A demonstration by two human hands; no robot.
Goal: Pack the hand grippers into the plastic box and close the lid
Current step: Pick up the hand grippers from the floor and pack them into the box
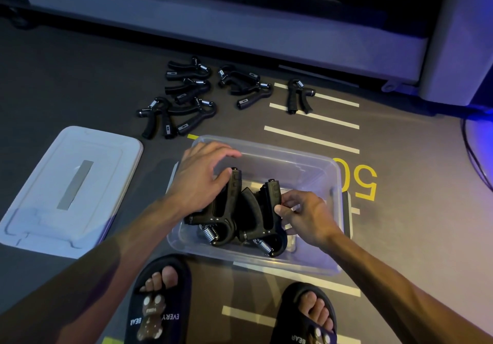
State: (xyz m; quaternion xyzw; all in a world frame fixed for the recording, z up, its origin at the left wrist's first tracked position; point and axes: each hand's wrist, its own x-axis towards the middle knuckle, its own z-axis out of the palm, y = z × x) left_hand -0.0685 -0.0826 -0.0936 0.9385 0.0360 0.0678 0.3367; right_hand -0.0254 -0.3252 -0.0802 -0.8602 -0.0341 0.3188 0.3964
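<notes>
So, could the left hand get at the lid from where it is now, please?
Probably yes: the lid lies flat on the floor left of the plastic box, nothing on it, but the left hand first must release its hand gripper.

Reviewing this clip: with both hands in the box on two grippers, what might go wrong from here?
1. The two hand grippers in the plastic box stand on edge, handles up; the one in the left hand reaches about rim height, so the lid may not seat.
2. About seven loose grippers lie on the floor; upright stacking may waste room.
3. The right hand pinches by a handle near springs; fingers could get nipped.
</notes>
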